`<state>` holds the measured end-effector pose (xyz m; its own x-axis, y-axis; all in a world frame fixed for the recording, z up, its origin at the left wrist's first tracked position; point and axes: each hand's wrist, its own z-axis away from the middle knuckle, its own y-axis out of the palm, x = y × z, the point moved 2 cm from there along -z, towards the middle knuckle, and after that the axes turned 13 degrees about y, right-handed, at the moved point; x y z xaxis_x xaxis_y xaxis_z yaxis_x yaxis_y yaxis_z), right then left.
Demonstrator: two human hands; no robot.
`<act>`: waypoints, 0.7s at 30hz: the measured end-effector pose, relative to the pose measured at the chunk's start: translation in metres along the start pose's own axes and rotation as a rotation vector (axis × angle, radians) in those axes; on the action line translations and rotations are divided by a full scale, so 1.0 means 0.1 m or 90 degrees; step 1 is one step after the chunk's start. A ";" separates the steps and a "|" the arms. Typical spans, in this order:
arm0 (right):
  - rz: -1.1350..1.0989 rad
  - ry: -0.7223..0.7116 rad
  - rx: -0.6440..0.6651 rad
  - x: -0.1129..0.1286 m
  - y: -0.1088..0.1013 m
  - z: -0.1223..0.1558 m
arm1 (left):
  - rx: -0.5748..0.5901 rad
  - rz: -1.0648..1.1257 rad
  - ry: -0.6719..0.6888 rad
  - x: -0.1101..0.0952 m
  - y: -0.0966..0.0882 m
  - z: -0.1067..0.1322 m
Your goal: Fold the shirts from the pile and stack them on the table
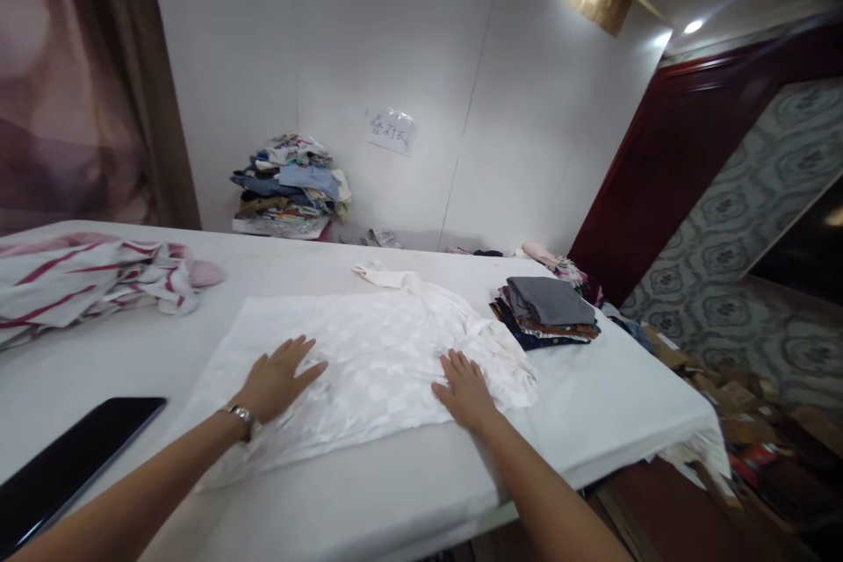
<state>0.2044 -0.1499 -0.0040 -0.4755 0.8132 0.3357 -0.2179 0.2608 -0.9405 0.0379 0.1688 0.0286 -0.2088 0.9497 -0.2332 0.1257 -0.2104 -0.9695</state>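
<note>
A white checked shirt (369,351) lies spread sideways across the white-covered table (632,404), with one sleeve stretched out at its far side. My left hand (277,379) rests flat on the left part of the cloth, fingers spread, a metal watch or bracelet on the wrist. On the right part, near the bunched end, my right hand (466,391) presses down with its fingers apart. Neither hand grips the fabric. Small wrinkles run through the cloth between the two hands.
A dark phone (72,465) lies at the near left. Behind it is a striped red-and-white garment (92,277). Folded clothes (550,307) are stacked at the right. A tall clothes pile (290,184) stands by the wall, and boxes (738,413) clutter the floor at right.
</note>
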 end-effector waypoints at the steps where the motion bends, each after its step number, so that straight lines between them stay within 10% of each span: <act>1: -0.001 0.002 0.002 0.01 -0.01 0.00 | -0.013 -0.021 0.024 -0.02 -0.01 -0.01; 12: -0.094 0.015 0.030 -0.05 -0.13 -0.10 | 0.011 -0.092 0.147 0.17 0.30 0.06; 17: -0.122 0.100 -0.176 -0.50 -0.59 -0.50 | 0.026 -0.166 0.157 0.24 0.40 0.03; 21: -0.052 0.141 -0.182 -0.77 -0.86 -0.87 | 0.010 -0.166 0.169 0.28 0.45 0.03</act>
<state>0.3339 -0.1899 0.0463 -0.2639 0.8680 0.4206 0.0135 0.4394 -0.8982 0.0348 0.1852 -0.0217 0.0277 0.9985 0.0478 0.0868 0.0452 -0.9952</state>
